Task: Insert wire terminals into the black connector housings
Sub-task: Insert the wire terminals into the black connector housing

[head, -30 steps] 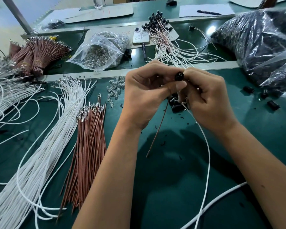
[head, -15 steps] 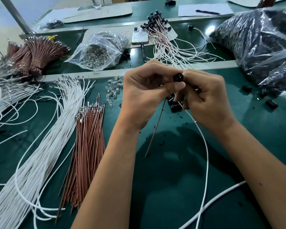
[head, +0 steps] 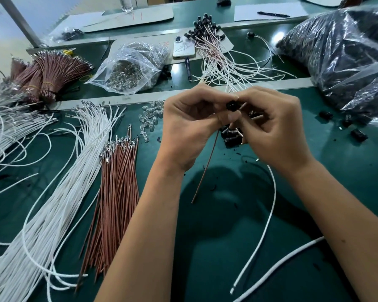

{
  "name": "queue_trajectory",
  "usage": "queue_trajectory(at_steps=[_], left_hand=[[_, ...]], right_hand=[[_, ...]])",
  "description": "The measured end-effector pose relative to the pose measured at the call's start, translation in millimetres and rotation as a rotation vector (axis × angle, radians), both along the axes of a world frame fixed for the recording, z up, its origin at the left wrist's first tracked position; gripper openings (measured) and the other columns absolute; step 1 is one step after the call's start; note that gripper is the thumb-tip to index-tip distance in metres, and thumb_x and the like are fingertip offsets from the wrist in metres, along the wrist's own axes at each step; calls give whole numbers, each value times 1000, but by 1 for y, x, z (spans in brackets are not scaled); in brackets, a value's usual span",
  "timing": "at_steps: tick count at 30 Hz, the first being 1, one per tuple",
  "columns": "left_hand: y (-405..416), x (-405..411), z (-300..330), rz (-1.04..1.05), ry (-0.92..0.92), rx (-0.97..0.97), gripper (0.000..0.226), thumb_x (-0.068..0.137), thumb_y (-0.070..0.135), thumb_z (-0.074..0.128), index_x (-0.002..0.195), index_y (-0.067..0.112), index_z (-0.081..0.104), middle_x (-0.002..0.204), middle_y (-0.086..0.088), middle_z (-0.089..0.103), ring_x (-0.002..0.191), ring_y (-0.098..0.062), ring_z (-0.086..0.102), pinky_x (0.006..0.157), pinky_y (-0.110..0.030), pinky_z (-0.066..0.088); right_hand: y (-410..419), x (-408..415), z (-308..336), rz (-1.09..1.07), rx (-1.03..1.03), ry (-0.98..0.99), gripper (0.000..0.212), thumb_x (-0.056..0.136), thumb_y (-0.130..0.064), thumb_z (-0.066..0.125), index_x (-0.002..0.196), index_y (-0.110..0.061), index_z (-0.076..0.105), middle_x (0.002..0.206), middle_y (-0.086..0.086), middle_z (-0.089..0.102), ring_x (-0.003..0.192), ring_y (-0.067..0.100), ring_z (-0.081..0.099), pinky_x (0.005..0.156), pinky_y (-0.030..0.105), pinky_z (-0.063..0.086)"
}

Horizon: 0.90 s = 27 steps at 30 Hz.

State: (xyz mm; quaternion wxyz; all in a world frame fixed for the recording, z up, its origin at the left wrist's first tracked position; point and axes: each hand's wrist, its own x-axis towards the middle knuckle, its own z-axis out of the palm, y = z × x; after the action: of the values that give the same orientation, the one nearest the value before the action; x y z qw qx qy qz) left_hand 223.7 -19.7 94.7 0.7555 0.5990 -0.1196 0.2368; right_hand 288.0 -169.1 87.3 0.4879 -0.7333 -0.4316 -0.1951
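both hands' fingers [head: 231,116] pinch a black housing [head: 231,105]; clear bag [head: 131,68] holds small bulbs.

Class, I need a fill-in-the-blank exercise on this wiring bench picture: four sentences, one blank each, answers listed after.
1. Both hands hold a small ____ connector housing at their fingertips.
2. A single brown wire hangs below the ____ hand.
3. The loose brown wires lie directly right of the ____ wires.
4. The phone lies face ____.

Answers: black; left; white; down
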Motion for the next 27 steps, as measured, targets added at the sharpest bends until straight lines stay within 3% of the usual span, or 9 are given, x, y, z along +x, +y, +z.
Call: queue_trajectory(at_steps=[3, 8, 14, 20, 27], left_hand=[[0, -1, -1, 4, 18, -2, 40, 71, -25, 72, 101, 1, 68, 77, -10, 61, 73, -18, 61, 69, -28, 55], [-1, -2, -2, 58, 70, 49, 32, 69, -18, 80, 92, 2, 70, 76, -8, 66, 73, -20, 62, 72, -31, 55], [-2, -2, 0, 98, 65, 54, 34, 66, -21, 80, 87, 3, 70, 74, -9, 68, 69, -22, 62, 69, -32, 57], [-7, -2, -1, 98, 69, 12, 33, 65, -25, 77, 80, 3, 68, 70, -1, 71, 64, -11, 64, 66, -25, 55], [-10, -1, -3, 99, 76, -23, 32, 66, -25, 76, 79, 2, 67, 70, -5, 69, 65, -14, 63, 67, -26, 55]], right_hand=[[0, 1, 0, -15, 41, -37, 16, 91, 4, 66, 101, 0, 78, 95, 7, 73, 86, 18, 70, 74, 39, 57], [0, 2, -3, -13, 37, -45, 17, 89, 6, 66, 97, 0, 80, 92, 4, 74, 81, 14, 70, 72, 27, 54], [2, 0, -3, -48, 6, -56, 18, 81, 11, 68, 87, -3, 78, 84, 2, 71, 75, 14, 66, 68, 27, 51], [4, -2, -3, -43, -42, -94, 19, 83, 9, 63, 78, -10, 67, 77, -12, 53, 72, -5, 50, 66, 14, 36], [5, -3, -5, -47, -90, -77, 23, 82, 13, 61, 73, -8, 62, 72, -17, 43, 66, -3, 43, 62, 13, 29]])
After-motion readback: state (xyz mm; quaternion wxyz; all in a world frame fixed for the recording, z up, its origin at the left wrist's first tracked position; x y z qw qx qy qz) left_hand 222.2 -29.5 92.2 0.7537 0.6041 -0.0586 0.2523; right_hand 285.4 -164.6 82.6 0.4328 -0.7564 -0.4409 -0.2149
